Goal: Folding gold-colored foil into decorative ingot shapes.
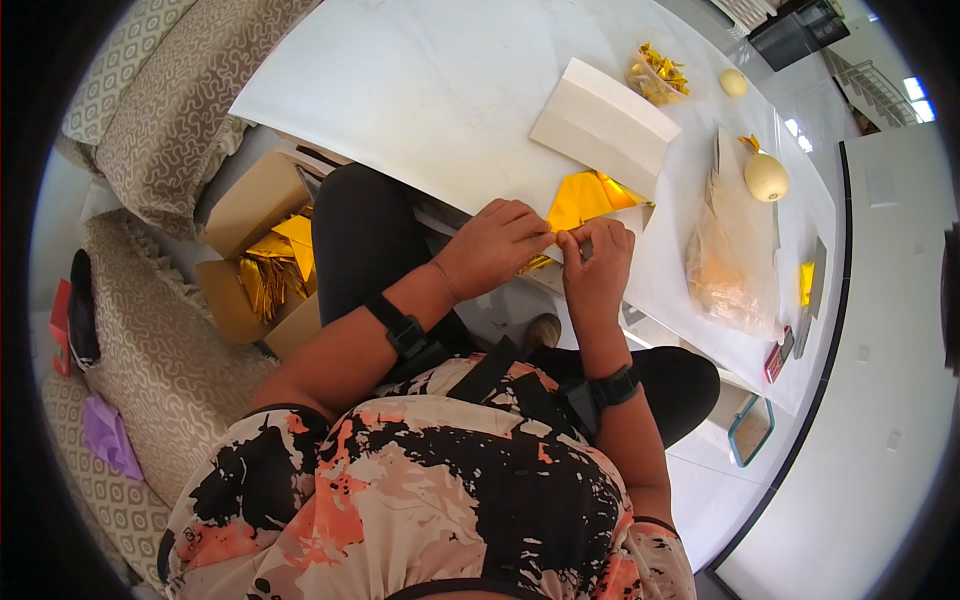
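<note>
My left hand [501, 244] and my right hand [598, 259] meet at the near edge of the white table [420, 82]. Thumbs and fingertips of both pinch a small piece of gold foil paper between them, mostly hidden by the fingers. Just beyond the fingertips, sheets of gold foil paper [581, 201] lie at a creased white card [607, 124]. More gold foil shows below the table edge, under my hands. Farther back stands a clear plastic bowl [654, 81] full of folded gold pieces.
An open cardboard box [247, 199] at the left holds folded gold foil. On the table's right are a plastic bag [731, 277], a pale yellow round fruit [766, 178], a smaller one [733, 82] and a red calculator [778, 356]. A patterned sofa [172, 337] borders the left.
</note>
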The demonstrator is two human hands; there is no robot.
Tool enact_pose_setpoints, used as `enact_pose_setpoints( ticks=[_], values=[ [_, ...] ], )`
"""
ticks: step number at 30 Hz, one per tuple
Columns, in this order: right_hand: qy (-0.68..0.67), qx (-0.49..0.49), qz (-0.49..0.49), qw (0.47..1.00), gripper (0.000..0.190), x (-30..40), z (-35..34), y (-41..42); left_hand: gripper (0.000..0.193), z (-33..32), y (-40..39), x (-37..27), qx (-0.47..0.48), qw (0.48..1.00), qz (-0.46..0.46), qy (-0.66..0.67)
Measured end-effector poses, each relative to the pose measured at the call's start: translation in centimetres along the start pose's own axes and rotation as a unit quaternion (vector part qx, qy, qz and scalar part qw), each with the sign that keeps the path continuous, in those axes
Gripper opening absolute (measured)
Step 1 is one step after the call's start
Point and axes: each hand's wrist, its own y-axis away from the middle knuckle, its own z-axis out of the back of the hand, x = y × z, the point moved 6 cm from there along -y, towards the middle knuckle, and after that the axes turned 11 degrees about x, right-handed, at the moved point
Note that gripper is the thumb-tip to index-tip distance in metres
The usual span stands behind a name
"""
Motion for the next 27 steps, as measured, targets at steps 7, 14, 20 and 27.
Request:
enact_pose_setpoints(
  ticks=[7,14,20,27],
  values=[
    [0.006,0.001,0.012,1.000,0.026,0.2,0.1,0.3,0.030,0.1,-0.1,-0.2,-0.011,1.000,0.009,0.013],
    [0.107,0.130,0.172,0.971,0.051,1.5,0.0,2.3,0.025,0.1,-0.1,0.0,0.007,0.999,0.034,0.031],
    [0.177,0.198,0.146,0.953,0.070,0.4,1.0,3.4,0.023,0.4,-0.1,-0.1,-0.008,1.000,0.017,0.021],
    [0.183,0.187,0.095,0.961,0.052,-2.6,4.9,4.6,0.022,0.6,0.0,0.1,-0.010,0.999,0.025,0.038]
  ],
)
